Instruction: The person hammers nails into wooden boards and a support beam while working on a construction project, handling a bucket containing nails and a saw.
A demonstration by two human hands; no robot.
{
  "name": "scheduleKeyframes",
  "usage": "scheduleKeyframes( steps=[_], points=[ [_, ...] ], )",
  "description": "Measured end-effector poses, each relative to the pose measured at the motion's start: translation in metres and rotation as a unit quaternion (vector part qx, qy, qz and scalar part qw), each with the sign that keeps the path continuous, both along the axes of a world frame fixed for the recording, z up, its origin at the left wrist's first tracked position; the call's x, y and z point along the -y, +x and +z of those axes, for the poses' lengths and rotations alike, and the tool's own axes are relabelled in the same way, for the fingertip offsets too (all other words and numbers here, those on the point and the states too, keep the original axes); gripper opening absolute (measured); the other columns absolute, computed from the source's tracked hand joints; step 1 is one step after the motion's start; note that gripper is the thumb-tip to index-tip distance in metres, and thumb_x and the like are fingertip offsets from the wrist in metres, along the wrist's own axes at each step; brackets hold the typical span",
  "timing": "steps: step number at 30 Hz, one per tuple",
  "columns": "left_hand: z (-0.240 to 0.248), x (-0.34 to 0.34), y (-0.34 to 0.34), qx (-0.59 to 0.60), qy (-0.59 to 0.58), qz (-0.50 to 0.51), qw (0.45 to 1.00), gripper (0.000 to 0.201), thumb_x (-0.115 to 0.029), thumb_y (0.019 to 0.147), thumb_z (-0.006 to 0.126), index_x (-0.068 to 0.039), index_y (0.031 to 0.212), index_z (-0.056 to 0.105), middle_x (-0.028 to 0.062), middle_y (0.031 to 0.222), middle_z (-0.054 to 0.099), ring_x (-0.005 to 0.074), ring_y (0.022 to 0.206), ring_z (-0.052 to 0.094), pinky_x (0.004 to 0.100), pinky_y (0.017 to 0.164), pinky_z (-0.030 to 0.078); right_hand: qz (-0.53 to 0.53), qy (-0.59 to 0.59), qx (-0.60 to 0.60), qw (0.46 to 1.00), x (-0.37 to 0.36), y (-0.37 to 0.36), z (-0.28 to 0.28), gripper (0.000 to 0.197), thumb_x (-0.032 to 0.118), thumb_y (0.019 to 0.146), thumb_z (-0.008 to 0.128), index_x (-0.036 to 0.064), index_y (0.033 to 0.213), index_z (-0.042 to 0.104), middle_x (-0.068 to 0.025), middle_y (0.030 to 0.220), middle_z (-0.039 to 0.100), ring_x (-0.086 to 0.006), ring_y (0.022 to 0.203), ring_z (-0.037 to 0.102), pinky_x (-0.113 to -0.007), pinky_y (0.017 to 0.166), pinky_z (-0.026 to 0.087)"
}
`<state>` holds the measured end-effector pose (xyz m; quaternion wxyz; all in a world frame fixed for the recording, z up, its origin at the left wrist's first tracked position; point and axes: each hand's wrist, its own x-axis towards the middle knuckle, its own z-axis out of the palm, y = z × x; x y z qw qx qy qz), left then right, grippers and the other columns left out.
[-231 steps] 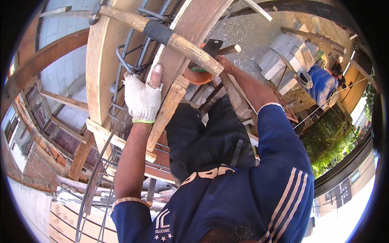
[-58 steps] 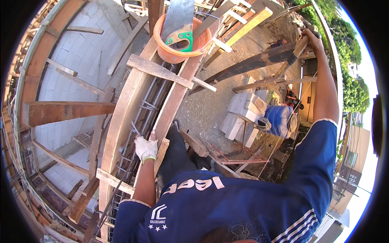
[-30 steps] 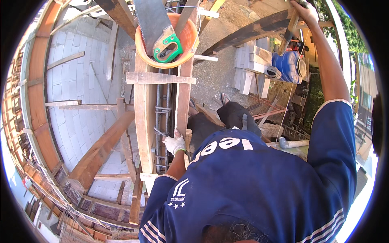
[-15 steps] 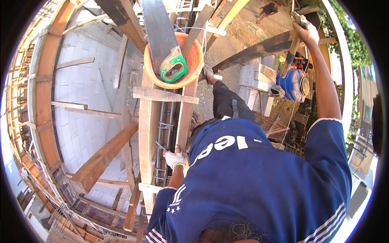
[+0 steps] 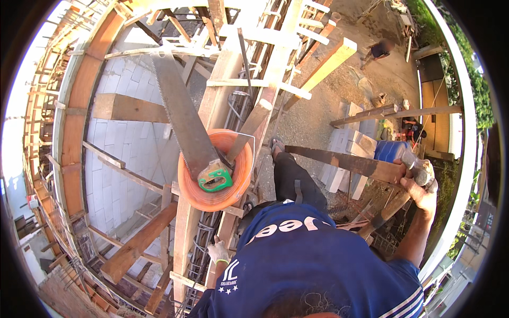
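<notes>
My right hand (image 5: 422,197), at the right, grips a hammer (image 5: 415,165) close to its head, the wooden handle slanting down to the left. Its head is beside the end of a dark wooden beam (image 5: 371,166); whether they touch I cannot tell. My left hand (image 5: 218,251), in a pale glove, holds the edge of a wooden formwork board (image 5: 227,227). Steel rebar (image 5: 204,238) runs between this board and the one opposite. Ahead of the left hand, an orange bucket (image 5: 214,200) sits on the formwork, with a green-handled handsaw (image 5: 183,114) standing in it.
A squared timber (image 5: 139,241) juts up left of the formwork, over a pale block surface (image 5: 119,180). Crosspieces (image 5: 249,83) span the boards ahead. Lower down at the right are a blue drum (image 5: 391,151) and pale blocks (image 5: 339,146). Another person (image 5: 380,50) is on the ground far off.
The view has shifted, so the bucket and saw appear lower. My right hand has come down with the hammer toward the dark beam's end. My left hand stays on the board.
</notes>
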<state>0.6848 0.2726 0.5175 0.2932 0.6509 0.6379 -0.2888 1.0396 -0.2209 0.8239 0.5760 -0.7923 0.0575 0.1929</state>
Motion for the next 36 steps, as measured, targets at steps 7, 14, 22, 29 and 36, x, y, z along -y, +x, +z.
scheduleKeyframes(
  steps=[7, 14, 22, 29, 36],
  points=[
    [-0.122, 0.020, -0.014, -0.088, 0.057, 0.074, 0.992, 0.088, -0.047, 0.092, 0.063, 0.001, 0.154, 0.025, 0.0256, 0.159, 0.026, 0.0461, 0.150, 0.011, 0.0520, 0.119, 0.023, 0.172, -0.053, 0.138, 0.974, -0.001, 0.026, -0.009, 0.023, 0.010, 0.056, 0.072, -0.0002, 0.075, 0.064, -0.0136, 0.088, 0.065, -0.0275, 0.081, 0.059, -0.039, 0.071, 0.046],
    [-0.108, 0.016, 0.040, -0.079, 0.039, 0.075, 0.993, 0.078, -0.042, 0.093, 0.063, 0.002, 0.150, 0.031, 0.0232, 0.148, 0.034, 0.0416, 0.139, 0.020, 0.0483, 0.112, 0.028, 0.197, -0.057, 0.043, 0.978, -0.005, 0.046, 0.006, 0.026, 0.016, 0.053, 0.074, -0.0020, 0.072, 0.069, -0.0106, 0.078, 0.066, -0.0281, 0.092, 0.057, -0.039, 0.075, 0.047],
    [-0.108, 0.002, 0.098, -0.032, 0.020, 0.080, 0.996, 0.068, -0.036, 0.095, 0.063, 0.002, 0.144, 0.038, 0.0203, 0.135, 0.042, 0.0364, 0.126, 0.031, 0.0440, 0.103, 0.034, 0.078, 0.116, -0.186, 0.972, -0.004, 0.077, 0.019, 0.037, 0.004, 0.066, 0.085, -0.0041, 0.099, 0.071, -0.0104, 0.082, 0.070, -0.0209, 0.074, 0.068, -0.031, 0.073, 0.053],
    [-0.101, -0.011, 0.156, 0.017, 0.002, 0.078, 0.997, 0.058, -0.031, 0.096, 0.064, 0.003, 0.140, 0.044, 0.0178, 0.124, 0.050, 0.0318, 0.115, 0.041, 0.0403, 0.096, 0.039, -0.042, 0.159, -0.168, 0.972, -0.025, 0.233, 0.003, 0.038, 0.011, 0.085, 0.075, -0.0005, 0.115, 0.054, -0.0027, 0.075, 0.058, -0.0115, 0.054, 0.058, -0.023, 0.043, 0.051],
    [-0.068, -0.032, 0.189, 0.054, -0.025, 0.063, 0.996, 0.049, -0.026, 0.097, 0.064, 0.003, 0.135, 0.050, 0.0153, 0.113, 0.057, 0.0273, 0.104, 0.050, 0.0366, 0.089, 0.044, 0.016, -0.386, 0.051, 0.921, 0.003, 0.448, -0.177, 0.053, 0.049, 0.089, 0.074, -0.0026, 0.081, 0.066, -0.0131, 0.067, 0.066, -0.0243, 0.064, 0.069, -0.038, 0.062, 0.053]
  ],
)
